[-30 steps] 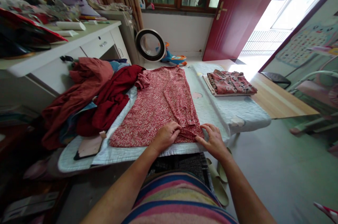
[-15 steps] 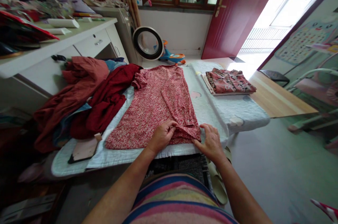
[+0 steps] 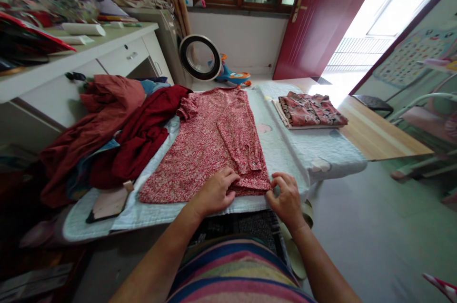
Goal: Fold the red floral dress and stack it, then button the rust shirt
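A red and white small-print blouse (image 3: 203, 151) lies spread on a pale quilted cover, with one sleeve (image 3: 237, 141) folded down over its body towards the cuff near the hem. My left hand (image 3: 216, 191) rests on the lower hem, thumb and fingers apart, with fabric between them. At the hem's right corner my right hand (image 3: 285, 196) is closed, thumb and forefinger pinching the edge. Part of the hem is hidden beneath my left hand.
Crumpled dark red and rust clothes (image 3: 139, 136) are heaped at the left, near a phone-like flat object (image 3: 107, 203). Folded patterned clothes (image 3: 310, 110) lie on the quilted cover (image 3: 274, 146) at the right. Beyond stand a white desk (image 3: 117, 55) and a washing machine with its round door (image 3: 200, 58) ajar.
My left hand has gone from pinching the hem to lying on it, and the lifted fabric is down flatter. My right fingers have closed on the hem corner.
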A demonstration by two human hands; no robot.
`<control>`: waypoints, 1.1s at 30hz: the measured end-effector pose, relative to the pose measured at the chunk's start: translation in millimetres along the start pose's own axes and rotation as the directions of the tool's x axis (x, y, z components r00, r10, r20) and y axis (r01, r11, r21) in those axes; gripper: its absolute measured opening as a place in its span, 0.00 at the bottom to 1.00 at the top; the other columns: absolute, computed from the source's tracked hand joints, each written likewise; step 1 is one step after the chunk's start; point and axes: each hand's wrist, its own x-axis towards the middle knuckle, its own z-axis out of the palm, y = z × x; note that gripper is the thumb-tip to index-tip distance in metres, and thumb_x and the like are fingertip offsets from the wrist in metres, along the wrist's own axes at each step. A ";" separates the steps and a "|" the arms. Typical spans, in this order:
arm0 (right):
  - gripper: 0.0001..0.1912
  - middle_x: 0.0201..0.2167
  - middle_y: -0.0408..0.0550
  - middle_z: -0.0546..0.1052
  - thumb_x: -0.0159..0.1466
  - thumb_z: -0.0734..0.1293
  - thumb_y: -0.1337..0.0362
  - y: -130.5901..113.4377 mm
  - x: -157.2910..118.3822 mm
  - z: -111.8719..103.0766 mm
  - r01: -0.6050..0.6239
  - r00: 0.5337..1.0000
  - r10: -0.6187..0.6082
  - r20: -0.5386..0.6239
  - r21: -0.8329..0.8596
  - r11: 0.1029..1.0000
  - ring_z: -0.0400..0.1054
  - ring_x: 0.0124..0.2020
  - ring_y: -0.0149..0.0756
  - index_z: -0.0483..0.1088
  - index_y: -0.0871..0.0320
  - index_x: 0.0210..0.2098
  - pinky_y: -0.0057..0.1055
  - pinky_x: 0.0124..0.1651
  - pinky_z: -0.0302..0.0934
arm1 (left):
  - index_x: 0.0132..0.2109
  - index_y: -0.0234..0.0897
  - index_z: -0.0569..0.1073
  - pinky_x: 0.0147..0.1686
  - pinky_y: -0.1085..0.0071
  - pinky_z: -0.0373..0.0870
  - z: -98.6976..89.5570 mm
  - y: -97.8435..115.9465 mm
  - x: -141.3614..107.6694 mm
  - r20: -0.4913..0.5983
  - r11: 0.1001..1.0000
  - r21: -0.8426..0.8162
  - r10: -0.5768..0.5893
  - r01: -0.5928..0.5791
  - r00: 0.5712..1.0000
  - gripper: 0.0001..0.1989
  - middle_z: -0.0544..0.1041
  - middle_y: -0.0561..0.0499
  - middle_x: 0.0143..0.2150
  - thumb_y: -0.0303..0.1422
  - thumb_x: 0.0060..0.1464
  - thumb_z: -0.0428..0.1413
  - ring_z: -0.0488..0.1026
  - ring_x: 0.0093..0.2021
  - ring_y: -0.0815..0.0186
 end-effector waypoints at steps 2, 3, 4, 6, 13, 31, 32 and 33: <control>0.08 0.41 0.49 0.72 0.55 0.65 0.72 0.4 -1.3 0.6 0.008 1.000 -0.008 -0.008 0.006 1.000 0.64 0.46 0.43 0.62 0.55 0.28 0.42 0.52 0.57 | 0.48 0.38 0.73 0.50 0.64 0.68 1.2 3.2 -1.3 0.003 0.996 0.094 -0.012 0.011 1.000 0.15 0.72 0.46 0.47 0.26 0.52 0.56 0.69 0.48 0.60; 0.08 0.41 0.48 0.72 0.55 0.65 0.72 0.8 -1.9 1.0 0.012 1.000 -0.012 -0.016 0.011 1.000 0.64 0.46 0.43 0.62 0.54 0.28 0.42 0.52 0.57 | 0.48 0.39 0.73 0.50 0.64 0.68 2.2 4.6 -1.3 0.002 0.991 0.136 -0.016 0.016 1.000 0.14 0.72 0.47 0.47 0.27 0.53 0.55 0.69 0.48 0.60; 0.08 0.41 0.48 0.72 0.55 0.65 0.73 1.1 -2.2 1.4 0.017 1.000 -0.016 -0.023 0.016 1.000 0.64 0.46 0.43 0.62 0.54 0.29 0.42 0.52 0.58 | 0.48 0.39 0.73 0.49 0.64 0.68 3.1 5.8 -0.9 0.003 0.985 0.173 -0.017 0.017 1.000 0.13 0.72 0.47 0.47 0.28 0.55 0.55 0.69 0.48 0.60; 0.08 0.41 0.48 0.72 0.55 0.65 0.73 1.5 -2.5 1.7 0.027 0.999 -0.026 -0.034 0.027 0.999 0.64 0.46 0.42 0.63 0.54 0.30 0.42 0.52 0.58 | 0.48 0.40 0.72 0.48 0.63 0.68 4.4 7.7 0.7 0.010 0.971 0.239 -0.012 0.009 1.000 0.12 0.72 0.47 0.46 0.29 0.56 0.54 0.69 0.47 0.60; 0.10 0.41 0.47 0.72 0.55 0.64 0.74 0.4 -2.4 0.3 0.054 0.998 -0.053 -0.021 0.038 0.998 0.64 0.46 0.41 0.67 0.54 0.34 0.41 0.52 0.58 | 0.44 0.40 0.72 0.42 0.66 0.68 1.5 8.2 6.7 0.092 0.902 0.424 0.046 -0.081 0.995 0.08 0.72 0.47 0.44 0.27 0.59 0.52 0.69 0.43 0.60; 0.04 0.35 0.46 0.72 0.63 0.65 0.68 2.9 30.2 -16.8 0.012 0.968 -0.048 0.246 0.145 0.989 0.65 0.41 0.38 0.73 0.54 0.34 0.37 0.48 0.60 | 0.38 0.39 0.76 0.44 0.64 0.65 3.6 4.4 -3.7 -0.003 0.983 0.127 0.132 -0.130 0.991 0.09 0.74 0.47 0.40 0.35 0.62 0.52 0.68 0.44 0.61; 0.04 0.35 0.46 0.72 0.63 0.66 0.67 3.1 30.4 -14.9 0.022 0.961 -0.056 0.270 0.129 0.991 0.65 0.41 0.39 0.73 0.54 0.36 0.37 0.48 0.60 | 0.37 0.39 0.76 0.44 0.65 0.65 4.1 5.7 -2.0 0.001 0.983 0.130 0.131 -0.130 0.991 0.10 0.74 0.47 0.39 0.35 0.62 0.51 0.68 0.43 0.61; 0.04 0.36 0.46 0.72 0.63 0.66 0.66 3.5 29.7 -13.9 0.030 0.953 -0.062 0.297 0.112 0.993 0.65 0.41 0.39 0.73 0.54 0.37 0.38 0.48 0.60 | 0.36 0.38 0.75 0.43 0.65 0.65 4.5 6.7 0.0 0.006 0.982 0.136 0.130 -0.130 0.992 0.11 0.74 0.47 0.38 0.35 0.62 0.51 0.67 0.43 0.61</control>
